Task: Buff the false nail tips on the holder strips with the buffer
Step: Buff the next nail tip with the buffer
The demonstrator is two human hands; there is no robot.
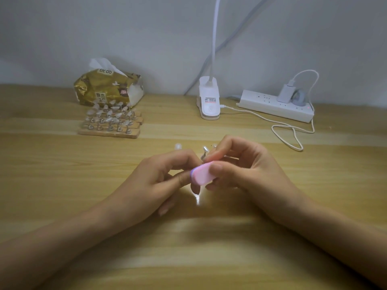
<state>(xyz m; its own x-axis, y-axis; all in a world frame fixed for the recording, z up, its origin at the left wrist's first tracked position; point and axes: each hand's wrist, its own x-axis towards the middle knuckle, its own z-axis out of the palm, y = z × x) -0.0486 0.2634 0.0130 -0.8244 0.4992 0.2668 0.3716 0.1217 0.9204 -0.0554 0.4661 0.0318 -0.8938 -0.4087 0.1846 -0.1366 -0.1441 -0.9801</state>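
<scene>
wooden table [62, 185] under both hands, left hand [163, 178] fingers curled round mostly hidden holder strip [203, 156], right hand [247, 170] thumb and fingers pinching pink buffer [202, 174] against left fingertips, spare strips [111, 124] stacked well beyond left fingers, nail tips [177, 146] poking up just past the knuckles

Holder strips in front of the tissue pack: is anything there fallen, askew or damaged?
Nothing stands out. The holder strips lie packed in rows before the tissue pack, their nail tips standing; damage is too blurred to judge.

Buffer [202, 174]: one
Holder strips [109, 132]: about four grouped, a fifth held, mostly hidden
Tissue pack [106, 88]: one
Clip lamp [209, 101]: one
Power strip [274, 106]: one
Charger plug [285, 93]: one
</scene>
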